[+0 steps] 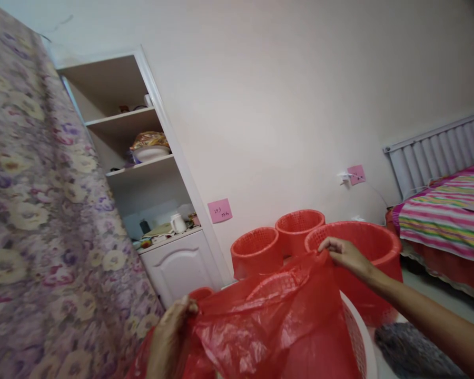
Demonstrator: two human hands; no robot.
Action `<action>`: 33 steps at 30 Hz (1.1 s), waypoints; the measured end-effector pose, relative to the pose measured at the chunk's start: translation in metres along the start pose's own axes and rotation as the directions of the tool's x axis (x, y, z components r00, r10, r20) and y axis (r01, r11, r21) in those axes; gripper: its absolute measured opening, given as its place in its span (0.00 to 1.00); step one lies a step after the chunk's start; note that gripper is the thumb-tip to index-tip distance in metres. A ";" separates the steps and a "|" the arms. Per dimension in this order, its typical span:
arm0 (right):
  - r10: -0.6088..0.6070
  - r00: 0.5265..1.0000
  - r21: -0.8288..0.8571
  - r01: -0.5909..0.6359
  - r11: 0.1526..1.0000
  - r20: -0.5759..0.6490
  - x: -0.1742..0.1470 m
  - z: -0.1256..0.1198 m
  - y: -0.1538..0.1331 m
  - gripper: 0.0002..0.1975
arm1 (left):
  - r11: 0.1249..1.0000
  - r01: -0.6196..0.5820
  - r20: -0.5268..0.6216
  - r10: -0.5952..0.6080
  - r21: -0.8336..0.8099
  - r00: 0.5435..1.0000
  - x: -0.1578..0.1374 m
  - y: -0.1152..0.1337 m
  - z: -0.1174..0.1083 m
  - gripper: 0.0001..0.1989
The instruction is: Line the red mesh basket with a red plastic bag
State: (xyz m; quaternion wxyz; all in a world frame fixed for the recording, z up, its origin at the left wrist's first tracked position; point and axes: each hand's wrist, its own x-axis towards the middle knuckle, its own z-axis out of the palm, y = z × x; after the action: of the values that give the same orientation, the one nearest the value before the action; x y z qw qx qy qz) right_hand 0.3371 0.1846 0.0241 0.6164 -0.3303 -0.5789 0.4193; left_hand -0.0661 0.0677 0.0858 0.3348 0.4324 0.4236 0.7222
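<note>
Nearest to me, the left hand (169, 334) is closed around the near edge of a thin, translucent red plastic bag (268, 321), fingers curled over bunched film. The bag looks almost weightless and entirely limp: it crinkles, sags between the two grips and shines as if slippery, so I judge it holds best pinched at the rim, where the film can be gathered double. Pulled hard, it would likely stretch or tear.

Further out, the right hand (339, 251) pinches the far edge of the same bag between thumb and fingertips, arm reaching forward and nearly straight, wrist low. The bag hangs stretched between the hands, draped over a white perforated plastic basket (357, 337) just beneath the right forearm.

Just behind the right hand stands a large red perforated plastic basket (379, 247); to its left are two smaller red mesh baskets (256, 250), close together. Right of the arm, on the floor, lies a grey fuzzy thing I cannot identify.

Beyond, to the left, a floral purple curtain (43, 210), a white shelf unit (150, 168), and a striped bed (446, 216) far right.
</note>
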 end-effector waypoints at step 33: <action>0.037 0.956 -0.691 0.183 0.699 0.290 0.048 0.037 -0.013 0.09 | 0.947 0.027 0.196 -0.094 0.320 0.976 -0.026 0.043 0.004 0.15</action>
State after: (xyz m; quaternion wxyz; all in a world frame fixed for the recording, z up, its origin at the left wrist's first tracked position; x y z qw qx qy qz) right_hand 0.3012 0.2194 0.0608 0.3682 -0.4557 -0.7900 0.1809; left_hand -0.0569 0.0292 0.1172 0.3262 0.5404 0.5093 0.5850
